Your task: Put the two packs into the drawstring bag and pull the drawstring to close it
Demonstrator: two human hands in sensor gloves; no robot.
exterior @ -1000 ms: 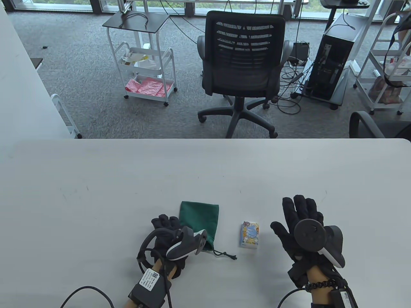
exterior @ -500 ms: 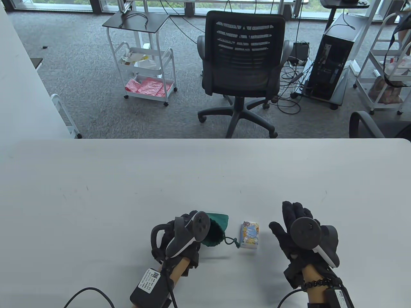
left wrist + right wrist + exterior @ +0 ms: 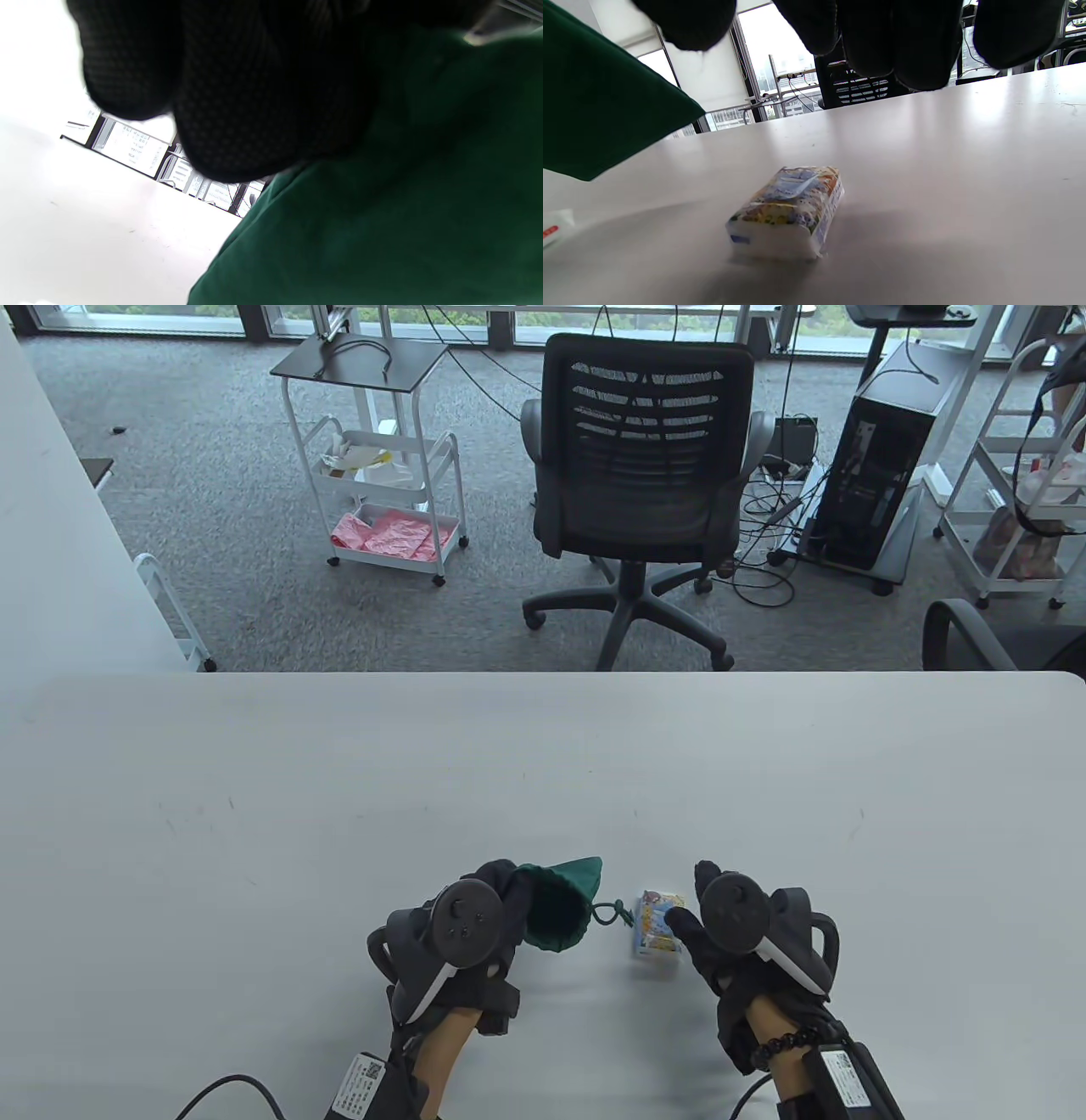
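- Where the table view looks down, one green bag (image 3: 560, 902) is held up off the white table (image 3: 339, 797) by the left hand (image 3: 475, 925), whose fingers curl round its left side; its mouth faces the right hand.
- One cord (image 3: 612, 912) with a knot hangs from the bag's mouth, between the two hands.
- One pack (image 3: 656, 931) shows in this view, flat on the table just left of the right hand (image 3: 721, 937); the fingers of that hand reach over its right edge, and whether they touch it cannot be told here.
- Small white labels with a square code sit on the wrist units near both forearms; their print is too small to read.
- In the left wrist view, gloved fingers (image 3: 237, 93) press against green cloth (image 3: 382, 220), which fills the right of the frame; no writing shows.
- In the right wrist view, the pack (image 3: 787, 212) lies flat on the table below the spread fingertips (image 3: 895, 38), which hang clear above it, holding nothing.
- Its wrapper is colourfully printed, but the print cannot be read.
- A corner of the bag (image 3: 598, 106) hangs to the left of the fingers.
- A white scrap with red marks (image 3: 555, 224) lies at the left edge; what it is cannot be told.
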